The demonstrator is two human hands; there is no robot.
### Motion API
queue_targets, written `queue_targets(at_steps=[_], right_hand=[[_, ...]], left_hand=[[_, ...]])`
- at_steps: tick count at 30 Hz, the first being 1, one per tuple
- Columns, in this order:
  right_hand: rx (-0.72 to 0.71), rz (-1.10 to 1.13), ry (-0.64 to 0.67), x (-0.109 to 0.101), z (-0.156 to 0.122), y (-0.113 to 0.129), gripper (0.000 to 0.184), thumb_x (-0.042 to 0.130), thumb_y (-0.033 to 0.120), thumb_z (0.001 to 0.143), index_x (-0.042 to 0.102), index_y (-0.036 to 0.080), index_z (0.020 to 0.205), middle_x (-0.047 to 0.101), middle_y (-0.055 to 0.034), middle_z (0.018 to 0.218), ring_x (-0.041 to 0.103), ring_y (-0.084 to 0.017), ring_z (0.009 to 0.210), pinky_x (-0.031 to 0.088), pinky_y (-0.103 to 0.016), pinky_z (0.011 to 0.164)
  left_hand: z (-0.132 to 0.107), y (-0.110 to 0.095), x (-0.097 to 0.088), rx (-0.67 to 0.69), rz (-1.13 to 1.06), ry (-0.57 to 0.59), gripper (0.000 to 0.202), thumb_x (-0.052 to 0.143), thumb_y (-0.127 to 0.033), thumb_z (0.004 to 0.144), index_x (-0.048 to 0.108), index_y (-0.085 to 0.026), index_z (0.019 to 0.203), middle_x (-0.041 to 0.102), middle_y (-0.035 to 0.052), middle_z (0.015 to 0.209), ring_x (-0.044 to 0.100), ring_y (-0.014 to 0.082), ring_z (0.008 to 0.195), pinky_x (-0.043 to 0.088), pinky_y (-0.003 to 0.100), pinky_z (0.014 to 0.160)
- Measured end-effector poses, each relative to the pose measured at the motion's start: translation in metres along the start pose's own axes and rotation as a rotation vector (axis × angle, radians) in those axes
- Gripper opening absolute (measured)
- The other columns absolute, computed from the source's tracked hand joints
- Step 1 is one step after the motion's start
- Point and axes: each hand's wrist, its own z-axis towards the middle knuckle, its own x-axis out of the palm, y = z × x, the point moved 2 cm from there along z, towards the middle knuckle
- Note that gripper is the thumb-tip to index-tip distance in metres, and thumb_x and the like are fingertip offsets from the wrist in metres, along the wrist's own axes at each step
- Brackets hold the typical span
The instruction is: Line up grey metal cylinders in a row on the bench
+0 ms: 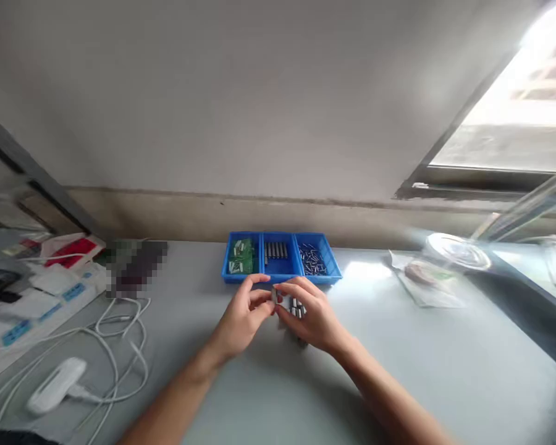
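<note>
Between my two hands is a small grey metal piece (274,295), held upright just in front of the blue bins. The thumb and fingers of my left hand (238,318) pinch it from the left. From the right, my right hand (312,314) grips the same piece with its fingertips. Several short metal blocks (298,308) stand on the table beneath my right hand, partly hidden by it. The blue three-part bin (282,277) has small pieces on green material (241,256) at left, a row of metal blocks (277,250) in the middle and many small metal pins (312,259) at right.
At left, white cables (115,346) and a white plug-like device (58,386) lie near a power strip (50,309). A clear plastic bag (426,284) and a roll of tape (458,250) sit at right. Behind the grey table (259,395) rises a wall.
</note>
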Motion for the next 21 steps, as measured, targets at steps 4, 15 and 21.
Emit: queue_targets(at_steps=[4, 15, 21], right_hand=[[0.137, -0.155, -0.075, -0.019, 0.034, -0.014, 0.024, 0.069, 0.025, 0.095, 0.068, 0.02, 0.118, 0.068, -0.0047, 0.094, 0.06, -0.021, 0.089, 0.048, -0.036, 0.084], [0.5, -0.661, 0.653, -0.001, 0.112, -0.048, 0.035, 0.07, 0.024, 0.084, 0.072, 0.022, 0.119, 0.076, -0.0113, 0.104, 0.06, -0.033, 0.108, 0.033, -0.044, 0.092], [0.485, -0.755, 0.707, 0.002, 0.11, -0.051, 0.013, 0.068, 0.023, 0.084, 0.077, 0.015, 0.091, 0.075, -0.0173, 0.098, 0.057, -0.036, 0.111, 0.03, -0.046, 0.092]], left_hand=[[0.001, 0.003, -0.004, 0.029, 0.068, -0.124, 0.053, 0.066, -0.044, 0.084, 0.051, -0.018, 0.129, 0.067, 0.0109, 0.124, 0.062, 0.0183, 0.09, 0.045, 0.032, 0.079], [0.003, 0.005, -0.006, 0.065, 0.236, -0.145, 0.03, 0.062, -0.042, 0.091, 0.066, -0.019, 0.109, 0.07, 0.0062, 0.108, 0.061, 0.0198, 0.091, 0.048, 0.033, 0.085], [0.004, 0.004, -0.009, 0.089, 0.234, -0.158, 0.028, 0.063, -0.041, 0.092, 0.067, -0.019, 0.109, 0.07, 0.0061, 0.105, 0.062, 0.0201, 0.092, 0.049, 0.033, 0.084]])
